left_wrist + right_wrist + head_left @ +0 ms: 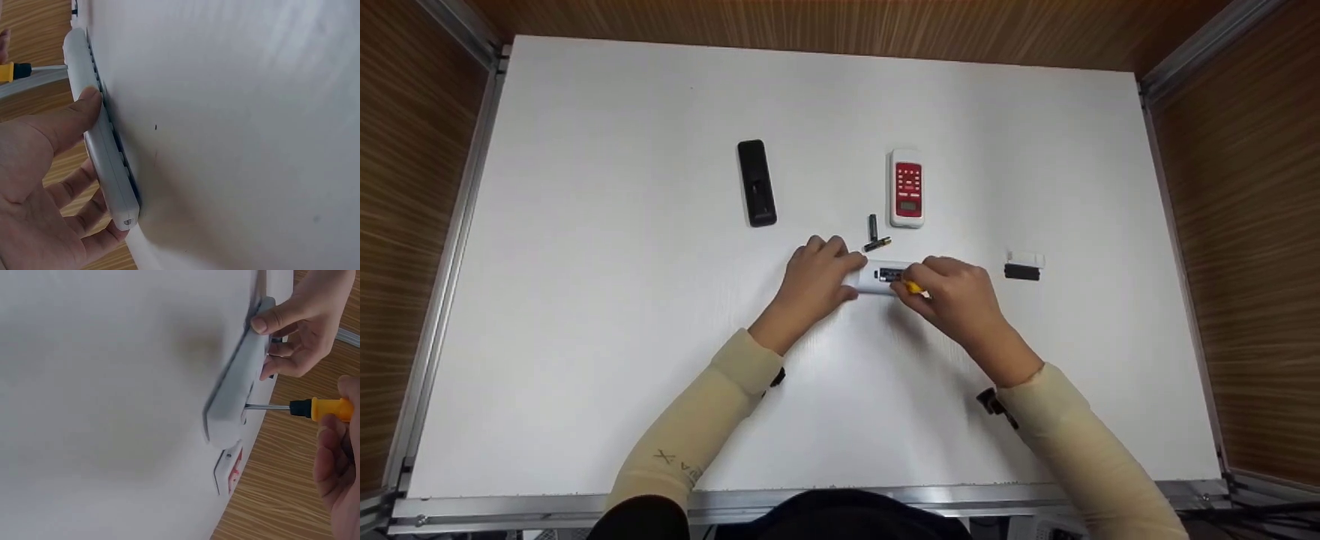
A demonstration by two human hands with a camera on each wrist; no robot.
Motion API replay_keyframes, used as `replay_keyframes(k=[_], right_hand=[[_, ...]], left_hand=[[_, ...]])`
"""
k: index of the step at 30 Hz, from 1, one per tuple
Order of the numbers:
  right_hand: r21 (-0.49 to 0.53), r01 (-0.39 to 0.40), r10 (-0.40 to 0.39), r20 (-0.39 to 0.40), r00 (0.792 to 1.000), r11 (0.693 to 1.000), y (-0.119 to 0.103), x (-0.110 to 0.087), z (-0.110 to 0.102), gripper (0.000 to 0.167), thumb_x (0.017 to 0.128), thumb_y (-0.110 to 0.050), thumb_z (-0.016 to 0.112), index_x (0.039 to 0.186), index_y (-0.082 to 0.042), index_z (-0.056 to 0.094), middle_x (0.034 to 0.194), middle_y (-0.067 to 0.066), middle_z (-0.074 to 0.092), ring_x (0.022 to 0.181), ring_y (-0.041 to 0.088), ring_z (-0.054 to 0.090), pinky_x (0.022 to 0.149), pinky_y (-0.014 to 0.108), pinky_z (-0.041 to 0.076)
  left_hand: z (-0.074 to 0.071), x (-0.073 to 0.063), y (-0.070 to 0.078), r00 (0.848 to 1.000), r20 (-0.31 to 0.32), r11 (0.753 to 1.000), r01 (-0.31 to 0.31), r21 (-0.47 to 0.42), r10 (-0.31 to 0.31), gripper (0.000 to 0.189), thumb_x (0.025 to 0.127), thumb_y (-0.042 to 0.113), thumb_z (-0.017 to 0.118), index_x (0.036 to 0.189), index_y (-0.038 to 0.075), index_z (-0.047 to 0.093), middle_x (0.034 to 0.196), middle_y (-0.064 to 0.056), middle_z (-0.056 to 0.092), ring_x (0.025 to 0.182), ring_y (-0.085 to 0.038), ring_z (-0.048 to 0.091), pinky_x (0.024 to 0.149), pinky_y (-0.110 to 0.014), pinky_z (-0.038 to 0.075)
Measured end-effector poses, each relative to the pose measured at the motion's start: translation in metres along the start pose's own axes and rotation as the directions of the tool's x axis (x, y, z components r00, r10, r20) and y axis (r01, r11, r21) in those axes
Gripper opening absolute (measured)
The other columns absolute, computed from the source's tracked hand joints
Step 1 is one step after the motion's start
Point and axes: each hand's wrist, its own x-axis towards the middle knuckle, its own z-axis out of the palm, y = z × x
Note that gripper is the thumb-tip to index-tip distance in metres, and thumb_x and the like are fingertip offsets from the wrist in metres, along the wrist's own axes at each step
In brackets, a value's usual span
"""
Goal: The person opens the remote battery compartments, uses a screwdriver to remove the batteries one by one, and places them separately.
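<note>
Editor: What is held, nearest first?

Reporter: The yellow-handled screwdriver (323, 408) is gripped in the right hand (961, 296), fingers closed round it. One end of the white remote (233, 394) is pinched by the left hand (816, 276), thumb and fingers pressed to opposite edges.

Editor: How is this best done?

Reporter: The remote is best kept flat and braced, the shaft square to its back, pressure light lest the tip slip.

Editor: And its look?

Reporter: Smooth and pale, it is laid face down mid-table, its battery compartment (891, 275) uncovered, contents unclear. Beyond it, loose batteries (873, 226) are seen, then a red-and-white remote (908, 187).
</note>
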Motion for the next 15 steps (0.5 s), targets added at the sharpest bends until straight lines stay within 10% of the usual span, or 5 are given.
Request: replay_keyframes(k=[15], right_hand=[[-0.050,0.106,-0.108,-0.042,0.993,0.993,0.008,-0.043,0.021,0.027,0.079,-0.020,0.084,0.089,-0.011,0.061,0.068,0.003,0.059,0.053,0.019,0.056,0.046,0.030,0.049]], left_hand=[[-0.001,-0.001,0.000,1.000,0.013,1.000,-0.006,-0.001,0.006,0.045,0.084,0.033,0.080,0.126,0.023,0.066,0.115,-0.005,0.059,0.107,-0.028,0.052,0.087,-0.044,0.049]])
